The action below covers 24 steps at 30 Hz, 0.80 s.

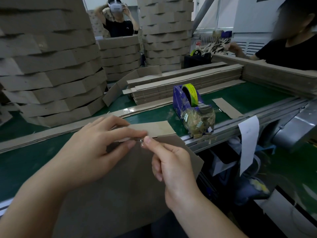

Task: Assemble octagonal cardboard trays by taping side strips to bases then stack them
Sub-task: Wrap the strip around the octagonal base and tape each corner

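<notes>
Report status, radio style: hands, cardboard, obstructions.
Left hand pinches side strip at base edge. Right hand pinches tape piece at joint. Tape dispenser stands clear.

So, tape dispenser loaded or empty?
Loaded: a yellow-green tape roll sits in the purple dispenser, which stands upright on the green belt.

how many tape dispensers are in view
2: a purple tape dispenser on the green belt, and a dark tape dispenser farther back behind the strip piles. Others may be hidden.

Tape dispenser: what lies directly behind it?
A pile of flat strips on the green belt. The dispenser covers part of the pile's near edge and the belt right behind it.
</notes>
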{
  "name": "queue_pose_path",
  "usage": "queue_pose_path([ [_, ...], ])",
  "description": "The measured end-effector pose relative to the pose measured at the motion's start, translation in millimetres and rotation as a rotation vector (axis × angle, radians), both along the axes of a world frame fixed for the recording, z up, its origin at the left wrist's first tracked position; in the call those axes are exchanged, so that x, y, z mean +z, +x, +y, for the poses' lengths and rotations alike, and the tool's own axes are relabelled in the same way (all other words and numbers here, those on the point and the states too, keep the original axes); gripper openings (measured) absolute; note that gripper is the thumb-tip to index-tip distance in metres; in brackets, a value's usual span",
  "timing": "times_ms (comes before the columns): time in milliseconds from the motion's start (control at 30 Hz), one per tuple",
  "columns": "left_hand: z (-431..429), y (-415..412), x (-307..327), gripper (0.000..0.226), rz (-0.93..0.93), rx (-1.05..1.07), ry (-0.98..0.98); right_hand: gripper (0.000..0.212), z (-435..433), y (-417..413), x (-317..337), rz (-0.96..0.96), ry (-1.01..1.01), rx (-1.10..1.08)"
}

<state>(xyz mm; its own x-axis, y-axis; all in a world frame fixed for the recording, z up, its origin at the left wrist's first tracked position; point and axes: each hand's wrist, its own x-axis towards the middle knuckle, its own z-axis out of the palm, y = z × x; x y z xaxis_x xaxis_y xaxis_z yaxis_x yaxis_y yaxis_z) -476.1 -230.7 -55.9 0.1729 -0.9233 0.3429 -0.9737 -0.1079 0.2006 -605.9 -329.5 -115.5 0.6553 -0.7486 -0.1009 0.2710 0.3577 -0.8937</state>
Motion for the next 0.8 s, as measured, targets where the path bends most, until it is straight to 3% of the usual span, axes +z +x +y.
queue_pose_path([
  [100, -4, -4, 3, 0.04, 0.127, 0.063, -0.031, 0.023, -2, -1, -1, -0.001, -0.022, 0.027],
  [267, -20, -25, -1, 0.042, -0.036, 0.218, -0.155, 0.025, -3, -2, -5, -0.031, -0.044, 0.036],
  [467, -24, -25, -7, 0.044, 0.011, 0.277, -0.215, 0.031, -8, -3, -3, 0.038, -0.067, 0.075],
  [800, -24, -24, -13, 0.032, -0.104, 0.249, -0.314, 0.037, -23, -6, 3, 0.193, -0.239, 0.153],
])
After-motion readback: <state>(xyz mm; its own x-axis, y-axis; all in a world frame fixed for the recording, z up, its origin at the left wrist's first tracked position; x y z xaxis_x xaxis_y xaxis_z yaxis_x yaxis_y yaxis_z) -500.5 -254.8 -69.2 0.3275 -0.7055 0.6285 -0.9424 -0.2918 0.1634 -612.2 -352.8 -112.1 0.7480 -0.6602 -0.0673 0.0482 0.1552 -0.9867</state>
